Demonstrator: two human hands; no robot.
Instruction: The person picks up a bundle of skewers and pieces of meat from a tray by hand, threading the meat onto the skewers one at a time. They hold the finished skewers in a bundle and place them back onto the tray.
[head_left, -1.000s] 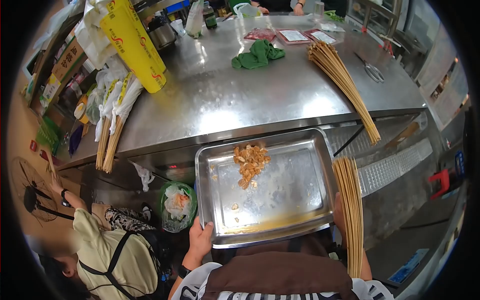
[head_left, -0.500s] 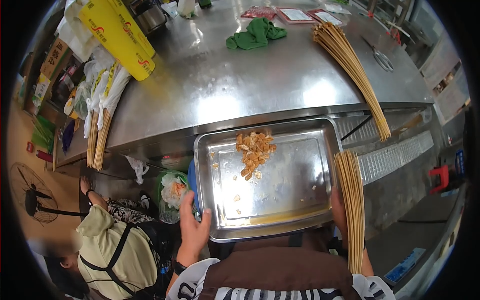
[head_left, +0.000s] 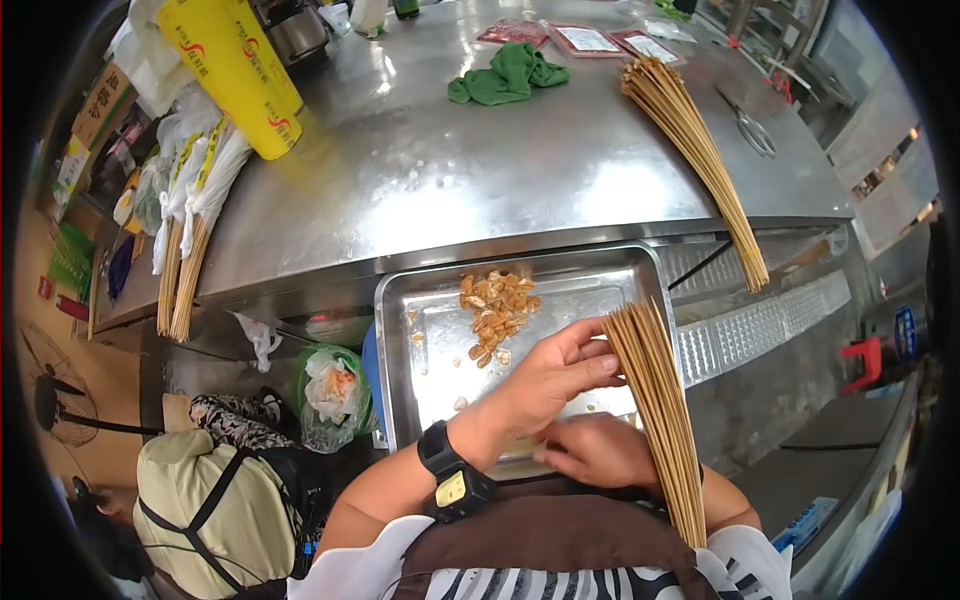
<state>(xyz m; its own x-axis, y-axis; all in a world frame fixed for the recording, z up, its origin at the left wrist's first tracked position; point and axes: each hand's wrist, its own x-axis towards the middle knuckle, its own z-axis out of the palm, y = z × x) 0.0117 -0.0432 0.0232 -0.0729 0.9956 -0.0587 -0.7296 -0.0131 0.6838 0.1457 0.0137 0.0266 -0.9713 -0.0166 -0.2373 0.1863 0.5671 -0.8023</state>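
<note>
Sticks (head_left: 655, 420) in the near bundle now lean over the right side of the steel tray (head_left: 590, 285), lower ends by the apron (head_left: 545, 540). Half a second ago, as I watched remotely, they stood outside that side, and the left hand (head_left: 550, 380) was loose, just off the tray's left edge. Since then it has crossed to the bundle's top, and the right hand (head_left: 605, 450) has come inward beneath it. I judge that attention has passed from tray to sticks. Left fingers curl against the tips; whether they pinch one, I cannot tell. Right fingers blur on my feed, so I cannot call them grasping or released.

I count one tray, one heap of brown pieces (head_left: 495, 305) plus a few strays, and four bundles: the near one, a bare bundle (head_left: 695, 165) on the table (head_left: 330, 200), and two plastic-wrapped bundles (head_left: 195, 270). Also three red packets (head_left: 585, 41) and one green cloth (head_left: 510, 75).
</note>
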